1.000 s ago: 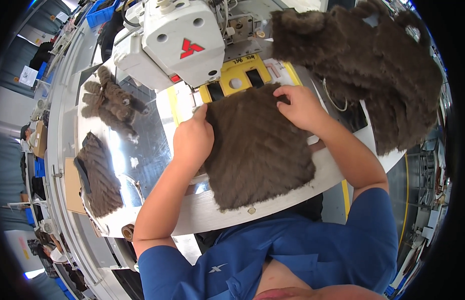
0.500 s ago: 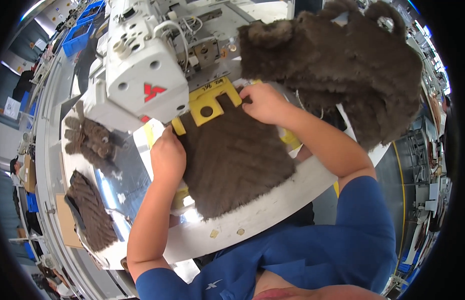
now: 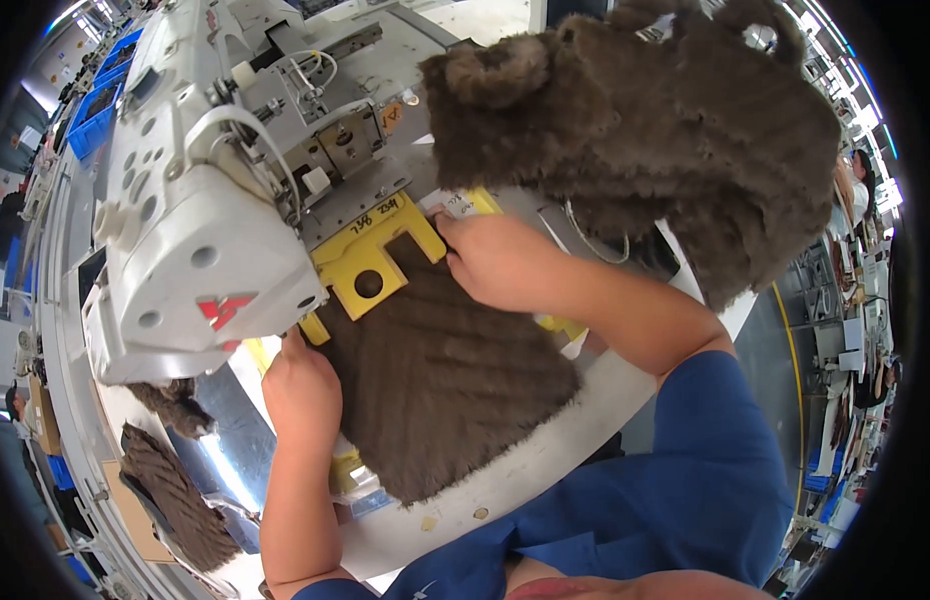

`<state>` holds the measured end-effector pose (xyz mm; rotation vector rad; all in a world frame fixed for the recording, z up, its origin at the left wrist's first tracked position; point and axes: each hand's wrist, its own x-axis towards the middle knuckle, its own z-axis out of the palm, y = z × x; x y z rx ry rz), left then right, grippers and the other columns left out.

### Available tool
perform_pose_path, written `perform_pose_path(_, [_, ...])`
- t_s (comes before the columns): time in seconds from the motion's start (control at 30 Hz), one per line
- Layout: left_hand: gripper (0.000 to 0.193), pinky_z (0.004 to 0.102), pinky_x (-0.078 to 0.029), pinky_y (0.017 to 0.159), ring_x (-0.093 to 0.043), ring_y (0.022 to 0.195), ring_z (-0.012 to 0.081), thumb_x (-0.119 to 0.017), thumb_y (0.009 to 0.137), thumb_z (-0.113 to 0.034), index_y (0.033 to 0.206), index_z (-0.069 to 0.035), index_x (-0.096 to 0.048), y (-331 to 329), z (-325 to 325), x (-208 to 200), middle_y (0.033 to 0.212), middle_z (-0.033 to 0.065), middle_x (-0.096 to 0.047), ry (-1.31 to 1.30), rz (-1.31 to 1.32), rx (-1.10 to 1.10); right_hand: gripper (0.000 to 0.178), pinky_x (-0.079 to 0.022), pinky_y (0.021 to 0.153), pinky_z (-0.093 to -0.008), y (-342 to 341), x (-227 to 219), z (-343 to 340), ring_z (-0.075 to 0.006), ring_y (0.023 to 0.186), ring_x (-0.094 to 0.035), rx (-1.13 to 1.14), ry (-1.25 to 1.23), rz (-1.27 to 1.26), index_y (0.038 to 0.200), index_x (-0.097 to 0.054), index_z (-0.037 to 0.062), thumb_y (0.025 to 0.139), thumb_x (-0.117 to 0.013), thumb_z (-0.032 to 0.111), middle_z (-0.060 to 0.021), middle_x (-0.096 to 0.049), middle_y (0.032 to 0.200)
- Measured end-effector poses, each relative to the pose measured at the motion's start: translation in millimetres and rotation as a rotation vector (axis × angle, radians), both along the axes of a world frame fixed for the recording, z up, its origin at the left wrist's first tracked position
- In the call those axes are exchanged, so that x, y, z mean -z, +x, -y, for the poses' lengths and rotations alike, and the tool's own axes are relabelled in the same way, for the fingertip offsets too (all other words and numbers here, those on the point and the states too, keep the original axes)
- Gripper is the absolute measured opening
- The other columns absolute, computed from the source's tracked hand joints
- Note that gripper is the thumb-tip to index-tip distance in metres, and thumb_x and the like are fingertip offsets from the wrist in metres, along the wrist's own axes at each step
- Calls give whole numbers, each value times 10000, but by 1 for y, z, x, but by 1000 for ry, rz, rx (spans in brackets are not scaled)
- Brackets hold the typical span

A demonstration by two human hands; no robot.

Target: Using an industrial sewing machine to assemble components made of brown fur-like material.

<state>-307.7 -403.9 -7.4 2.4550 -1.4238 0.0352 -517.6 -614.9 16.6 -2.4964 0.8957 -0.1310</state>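
A brown fur panel (image 3: 450,390) with slanting ridges lies flat on the white work table in front of me. Over its far edge sits a yellow notched plate (image 3: 330,268) with a round hole, fixed beside the sewing machine's metal bed. My left hand (image 3: 303,390) is closed at the panel's far left corner, fingertips pressed together next to the plate's left prong. At the far right corner, my right hand (image 3: 505,262) pinches the panel's edge beside the plate's right prong. The fingertips of both hands are partly hidden.
A white sewing machine head (image 3: 200,230) stands at left, close to my left hand. A large heap of brown fur (image 3: 645,130) fills the far right. Smaller fur pieces lie at left, one ridged piece (image 3: 180,495) near the table edge. Blue bins (image 3: 97,115) stand beyond.
The whole view has shifted and turned, so the machine head now appears lower and further left. Both hands stay at the panel's far corners.
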Motion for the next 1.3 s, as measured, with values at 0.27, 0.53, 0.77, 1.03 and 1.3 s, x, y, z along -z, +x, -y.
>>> perform_pose_path(0.27, [246,489,-557,613,-675,668,410,-569,890,13,1114,63,-659,-2,0,3,753,216,-674,-72,99,75,403,-543,797,-508,-2,7,1,-443,904,-670,-107,-82,28,1277,-580,-98,900,-595,42,-257,-688,973])
perform_pose_path(0.53, [240,501,-564,679,-691,753,428,-589,917,-9,1139,48,-659,1,-1,1,824,248,-693,-54,42,88,477,-531,871,-520,0,2,3,-490,1011,-646,-80,-6,110,1354,-559,-68,892,-613,35,-294,-680,1069])
perform_pose_path(0.77, [241,458,-575,618,-701,685,352,-617,922,-38,1140,56,-653,0,-5,8,764,203,-688,17,60,22,478,-523,857,-548,7,-7,-1,-492,985,-644,-74,-51,160,1390,-572,13,914,-596,42,-296,-684,1046])
perform_pose_path(1.03, [235,432,-544,580,-655,636,354,-621,914,-17,1119,95,-642,1,-11,13,736,177,-648,-71,90,98,426,-508,877,-534,10,-7,-3,-491,1028,-630,-78,-63,137,1304,-628,-27,879,-642,-2,-290,-681,1064])
perform_pose_path(1.3, [193,484,-554,658,-668,707,406,-571,933,-19,1092,81,-618,4,-8,16,789,221,-663,-80,25,92,419,-511,922,-511,8,-6,-2,-484,1082,-623,-70,-88,141,1299,-632,-37,881,-653,-3,-291,-683,1123])
